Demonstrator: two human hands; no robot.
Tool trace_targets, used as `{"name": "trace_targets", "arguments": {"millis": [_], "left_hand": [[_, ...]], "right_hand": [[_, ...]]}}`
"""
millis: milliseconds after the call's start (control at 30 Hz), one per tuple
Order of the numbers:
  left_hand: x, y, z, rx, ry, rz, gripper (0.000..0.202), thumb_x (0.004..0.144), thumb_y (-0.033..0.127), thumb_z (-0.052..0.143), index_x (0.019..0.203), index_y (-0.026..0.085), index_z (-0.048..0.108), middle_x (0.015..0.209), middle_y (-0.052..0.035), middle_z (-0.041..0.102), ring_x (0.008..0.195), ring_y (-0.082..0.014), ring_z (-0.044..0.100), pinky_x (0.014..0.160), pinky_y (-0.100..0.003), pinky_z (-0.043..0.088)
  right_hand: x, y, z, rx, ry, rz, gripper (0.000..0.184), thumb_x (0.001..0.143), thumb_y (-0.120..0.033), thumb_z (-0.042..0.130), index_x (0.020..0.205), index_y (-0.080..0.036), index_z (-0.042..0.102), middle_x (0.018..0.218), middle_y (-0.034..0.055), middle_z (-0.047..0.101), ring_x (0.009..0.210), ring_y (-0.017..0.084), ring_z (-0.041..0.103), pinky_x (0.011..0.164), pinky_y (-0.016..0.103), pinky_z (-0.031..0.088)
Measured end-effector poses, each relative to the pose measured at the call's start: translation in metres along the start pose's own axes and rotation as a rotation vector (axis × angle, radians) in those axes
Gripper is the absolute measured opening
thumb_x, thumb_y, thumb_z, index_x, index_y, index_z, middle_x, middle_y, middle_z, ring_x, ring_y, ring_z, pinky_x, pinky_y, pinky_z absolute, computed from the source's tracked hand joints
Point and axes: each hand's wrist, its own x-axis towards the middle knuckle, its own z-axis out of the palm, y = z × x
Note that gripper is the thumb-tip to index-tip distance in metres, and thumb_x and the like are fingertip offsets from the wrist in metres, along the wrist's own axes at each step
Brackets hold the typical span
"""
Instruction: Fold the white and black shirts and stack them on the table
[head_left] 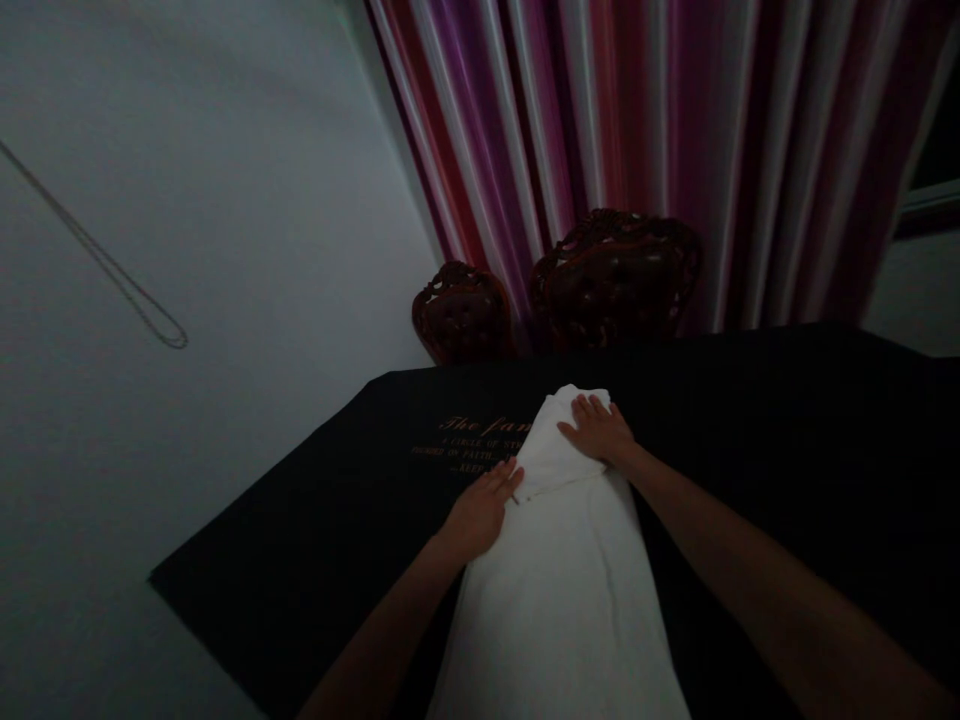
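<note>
One black surface (pixel 300 540) carries a long white cloth (pixel 555 600), lying between five and six o'clock of the view's centre. Around the cloth's far end, the right hand (pixel 600 432) rests palm down at three o'clock, its fingers slightly spread, thumb out; the left hand (pixel 481 508) lies at eight o'clock, fingers straight and nearly together. At nine o'clock, partly covered lettering (pixel 484 424) reads "The fa", "A CIRCLE OF STR" and "FOUNDED ON FAITH".
</note>
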Motion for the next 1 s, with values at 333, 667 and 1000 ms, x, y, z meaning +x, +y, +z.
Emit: {"name": "trace_targets", "arguments": {"millis": [333,667,1000], "left_hand": [[-0.123,0.035,-0.027,0.040,0.124,-0.314,0.049,0.098,0.034,0.031,0.142,0.012,0.038,0.148,-0.0119,0.039,0.137,-0.0230,0.035,0.114,-0.042,0.031],[-0.162,0.073,-0.015,-0.130,-0.048,-0.055,0.059,0.099,0.047,0.024,0.151,0.022,0.011,0.157,-0.0070,0.013,0.145,-0.0217,0.013,0.117,-0.048,0.016],[-0.144,0.067,-0.045,-0.082,-0.023,0.014,0.059,0.099,0.051,0.020,0.149,0.020,0.021,0.157,-0.0057,0.015,0.146,-0.0191,0.009,0.118,-0.047,0.006]], "right_hand": [[-0.113,0.032,-0.056,-0.108,0.219,-0.179,0.051,0.094,-0.042,0.037,0.119,-0.003,0.059,0.135,0.0239,0.047,0.135,0.034,0.029,0.112,0.050,0.022],[-0.217,-0.013,-0.047,0.226,-0.091,-0.569,0.075,0.094,-0.062,0.033,0.149,-0.012,0.029,0.154,0.0117,0.017,0.141,0.029,0.016,0.117,0.045,0.013],[-0.194,-0.027,-0.067,0.254,-0.128,-0.670,0.078,0.089,-0.061,0.046,0.145,-0.008,0.036,0.152,0.0130,0.023,0.141,0.028,0.016,0.118,0.043,0.006]]}}
